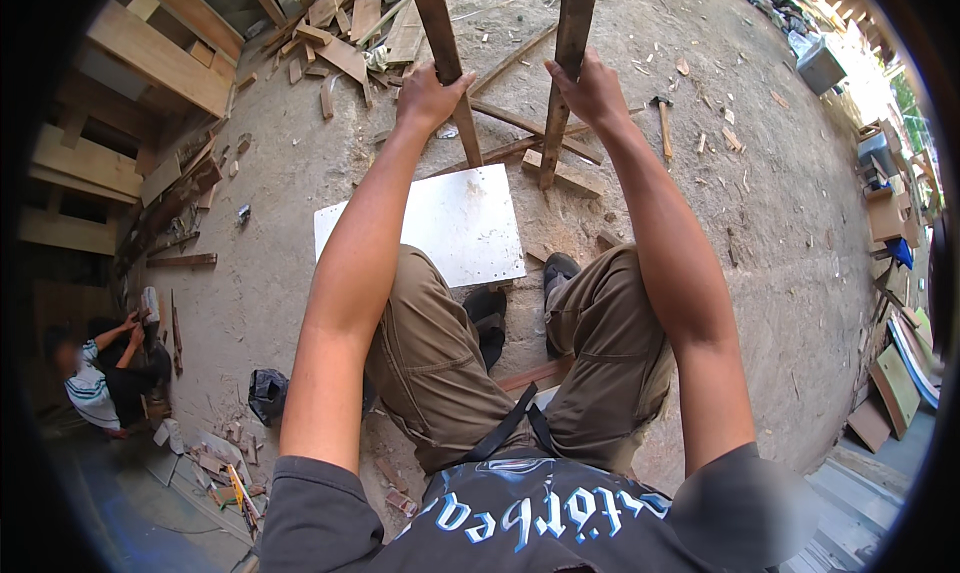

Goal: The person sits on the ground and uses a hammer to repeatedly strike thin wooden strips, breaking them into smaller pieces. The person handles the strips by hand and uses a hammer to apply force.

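Both my arms reach forward, each hand wrapped round one of two long dark wooden bars. The left bar (434,23) is in the grip of my left hand (430,98), and its lower end comes down by the far edge of a white board (460,223). My right hand (592,88) grips the right bar (576,23), whose lower end reaches a short wood block (563,174) on the ground. The bars' upper ends run out of view. Thin wooden strips (525,125) lie crossed between and behind them.
A hammer (665,128) lies right of my right hand. Scrap wood (350,43) is heaped at the far left, near wooden frames (160,53). Another person (110,373) crouches at the left. A black bag (268,395) sits nearby. Boxes and panels (890,383) line the right side.
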